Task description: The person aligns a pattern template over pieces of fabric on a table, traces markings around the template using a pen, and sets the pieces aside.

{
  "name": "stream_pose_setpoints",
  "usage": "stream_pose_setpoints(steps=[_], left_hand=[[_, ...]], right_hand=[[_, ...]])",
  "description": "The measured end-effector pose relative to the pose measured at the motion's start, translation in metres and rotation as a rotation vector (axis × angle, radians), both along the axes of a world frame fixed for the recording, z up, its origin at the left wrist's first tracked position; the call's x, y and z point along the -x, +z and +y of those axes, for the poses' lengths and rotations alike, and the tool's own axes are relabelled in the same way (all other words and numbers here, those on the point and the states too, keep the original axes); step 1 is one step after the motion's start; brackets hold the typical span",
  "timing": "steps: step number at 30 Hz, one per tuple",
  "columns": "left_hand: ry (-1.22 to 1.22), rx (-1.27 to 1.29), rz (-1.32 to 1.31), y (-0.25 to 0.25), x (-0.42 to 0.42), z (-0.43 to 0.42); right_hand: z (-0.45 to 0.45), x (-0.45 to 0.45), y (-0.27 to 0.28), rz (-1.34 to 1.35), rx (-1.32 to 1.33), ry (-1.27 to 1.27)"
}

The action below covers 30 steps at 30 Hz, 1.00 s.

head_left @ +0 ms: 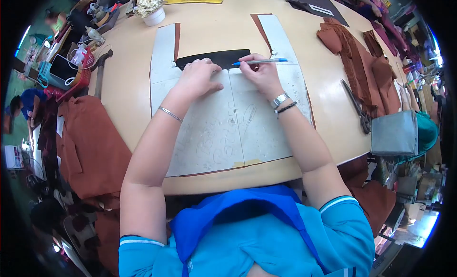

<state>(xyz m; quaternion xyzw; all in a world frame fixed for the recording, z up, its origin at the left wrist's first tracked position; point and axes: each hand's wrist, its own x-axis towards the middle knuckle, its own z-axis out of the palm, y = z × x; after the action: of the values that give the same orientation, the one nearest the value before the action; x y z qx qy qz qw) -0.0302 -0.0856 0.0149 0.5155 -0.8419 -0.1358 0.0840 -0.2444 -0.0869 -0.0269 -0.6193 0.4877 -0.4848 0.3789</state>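
A grey-white pattern sheet [204, 129] with pencilled writing lies over brown fabric [261, 29] that shows along its edges. Against the sheet's upper middle edge is a black strip [214, 56]. My left hand [200, 78] rests flat on the sheet and the strip's lower edge, fingers apart, holding nothing. My right hand [261, 77] grips a blue-capped pen [271, 61], its tip near the middle of the strip's lower edge.
Scissors [358, 108] and brown cloth pieces [366, 72] lie at the right, near a grey box [394, 133]. A hammer [101, 72], red basket [87, 63] and more brown cloth [90, 143] are at the left. A flower pot [153, 16] and yellow ruler [194, 0] stand farther back.
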Motion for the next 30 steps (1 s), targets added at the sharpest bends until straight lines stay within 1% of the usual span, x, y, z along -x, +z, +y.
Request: stream_pose_setpoints(steps=[2,4,7,10,16,18,21,22,24,25,28,30], left_hand=[[-0.009,0.010,0.008,-0.002,-0.001,0.002],[-0.009,0.014,0.017,-0.004,-0.001,0.003],[-0.033,0.091,-0.035,-0.004,-0.002,0.008],[-0.016,0.171,-0.027,-0.010,-0.002,0.014],[0.229,0.176,0.034,-0.015,-0.010,0.045],[0.265,0.154,0.055,-0.016,-0.017,0.053],[0.303,0.135,0.110,-0.019,-0.026,0.060],[0.311,0.133,0.131,-0.021,-0.029,0.061],[0.338,0.146,0.110,-0.020,-0.030,0.063],[0.355,0.152,0.101,-0.019,-0.030,0.064],[0.404,0.195,0.046,-0.020,-0.032,0.064],[0.408,0.159,0.009,-0.025,-0.033,0.062]], right_hand=[[-0.001,-0.011,0.001,0.025,0.079,0.021],[-0.003,-0.015,-0.003,0.077,0.102,0.046],[0.000,-0.016,-0.006,0.164,0.129,0.046],[0.003,-0.017,-0.003,0.207,0.141,0.052],[0.003,-0.020,-0.006,0.216,0.176,0.028],[0.002,-0.019,-0.004,0.218,0.177,0.043],[0.000,-0.020,-0.008,0.172,0.158,0.023],[-0.001,-0.019,-0.008,0.131,0.105,0.016],[-0.007,-0.014,-0.006,0.049,0.001,0.002],[-0.013,-0.013,-0.007,-0.038,-0.042,0.018],[-0.019,-0.023,0.001,-0.158,-0.093,-0.015],[-0.024,-0.043,0.008,-0.175,-0.085,0.001]])
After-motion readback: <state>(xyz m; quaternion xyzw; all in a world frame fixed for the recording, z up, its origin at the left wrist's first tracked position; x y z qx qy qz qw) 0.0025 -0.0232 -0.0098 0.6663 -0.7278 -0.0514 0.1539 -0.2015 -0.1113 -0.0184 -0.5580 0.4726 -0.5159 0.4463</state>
